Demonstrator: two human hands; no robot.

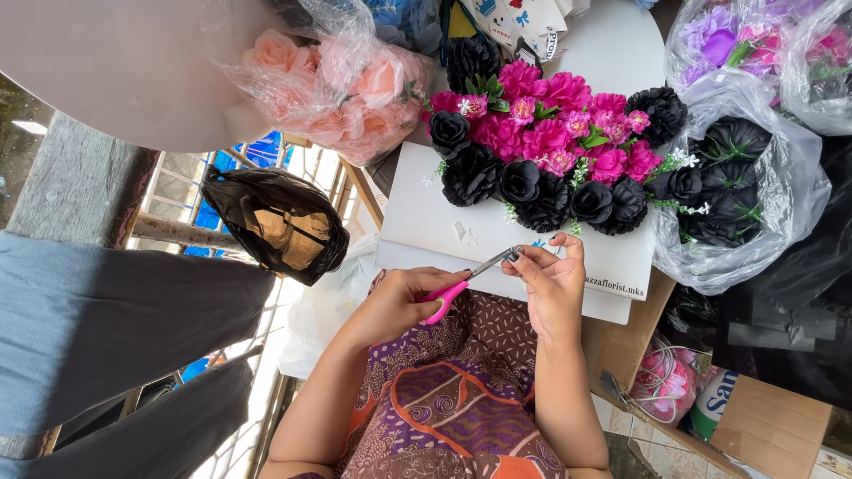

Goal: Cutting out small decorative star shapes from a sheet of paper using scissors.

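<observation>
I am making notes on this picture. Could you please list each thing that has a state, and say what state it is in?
Pink-handled scissors: held in left hand, blades nearly closed at a small piece.
Right hand: pinching that small piece at the blade tips.
Flower arrangement: lying on white board, pink blooms ringed by black roses.
Clear bag of black roses: open.
Bag of peach roses: lying on its side.
Black plastic bag: hanging, crumpled.
Cardboard box: open.

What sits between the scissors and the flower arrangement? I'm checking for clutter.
Only bare white board between the pink-handled scissors and the black and pink flower arrangement, in the head view.
</observation>
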